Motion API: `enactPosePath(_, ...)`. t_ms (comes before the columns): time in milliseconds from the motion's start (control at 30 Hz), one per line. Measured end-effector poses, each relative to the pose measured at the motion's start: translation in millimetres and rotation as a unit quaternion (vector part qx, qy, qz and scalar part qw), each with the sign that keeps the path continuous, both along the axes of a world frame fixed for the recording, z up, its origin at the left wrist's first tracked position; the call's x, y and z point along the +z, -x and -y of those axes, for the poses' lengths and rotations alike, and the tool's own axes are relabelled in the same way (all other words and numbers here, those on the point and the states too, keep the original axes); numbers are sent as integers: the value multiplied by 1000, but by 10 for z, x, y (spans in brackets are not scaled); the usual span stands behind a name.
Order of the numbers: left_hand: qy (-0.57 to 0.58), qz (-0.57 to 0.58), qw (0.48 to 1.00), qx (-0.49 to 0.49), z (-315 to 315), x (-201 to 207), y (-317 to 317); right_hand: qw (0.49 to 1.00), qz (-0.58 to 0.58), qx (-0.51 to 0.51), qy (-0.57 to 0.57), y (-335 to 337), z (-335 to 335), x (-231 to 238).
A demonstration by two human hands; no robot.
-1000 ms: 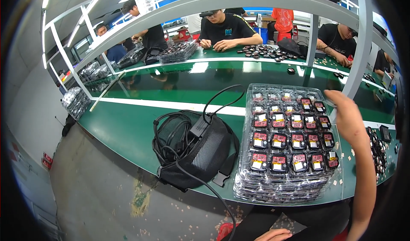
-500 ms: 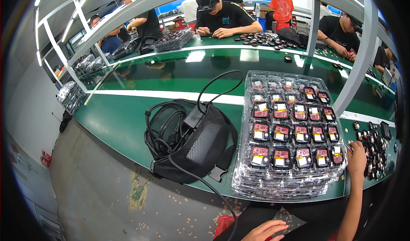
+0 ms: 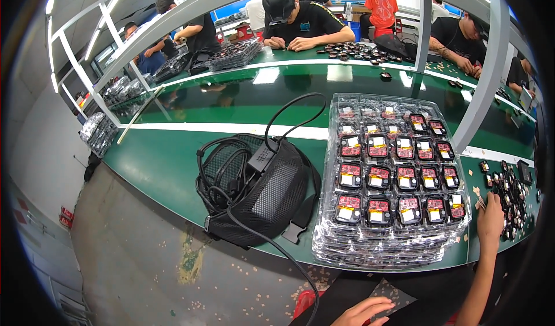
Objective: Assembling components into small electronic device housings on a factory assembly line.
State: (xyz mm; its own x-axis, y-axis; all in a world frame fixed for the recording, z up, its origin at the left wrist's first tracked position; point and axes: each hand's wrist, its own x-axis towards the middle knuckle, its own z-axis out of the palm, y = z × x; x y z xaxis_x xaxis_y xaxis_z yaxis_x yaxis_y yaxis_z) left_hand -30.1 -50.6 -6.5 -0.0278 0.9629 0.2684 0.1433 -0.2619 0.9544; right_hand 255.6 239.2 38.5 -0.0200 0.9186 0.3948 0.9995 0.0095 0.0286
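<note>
My right hand point(image 3: 490, 221) is closed on a pair of slim tweezers point(image 3: 480, 203), just right of the tray stack and at the left edge of a heap of small black electronic modules point(image 3: 509, 196). My left hand point(image 3: 365, 312) is low at the lower edge, above my lap, its fingers stretched out; no object shows in it, and its palm side is hidden. Between the arms stands a stack of clear plastic trays point(image 3: 378, 251). The top tray holds rows of black-cased modules point(image 3: 377, 177) with red boards and white labels; several far pockets look different, with fainter contents.
A black mesh bag point(image 3: 260, 193) with cables lies left of the trays on the green bench point(image 3: 156, 158). A grey frame post point(image 3: 483, 77) rises behind the trays. Across the bench a person point(image 3: 300, 25) works by another module pile. Small tan bits litter the floor.
My right hand has moved slightly right, away from the tray edge and toward the loose modules, with the tweezers. My left hand has barely moved.
</note>
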Motion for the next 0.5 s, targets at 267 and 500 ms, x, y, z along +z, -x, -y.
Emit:
enactPosePath(267,-1,1,1000,10,-21,-3,14,993,-45,101,31,-67,60,55)
enactPosePath(500,-15,-2,1000,12,-36,6,-15,991,-83,105,2,8,135,-23)
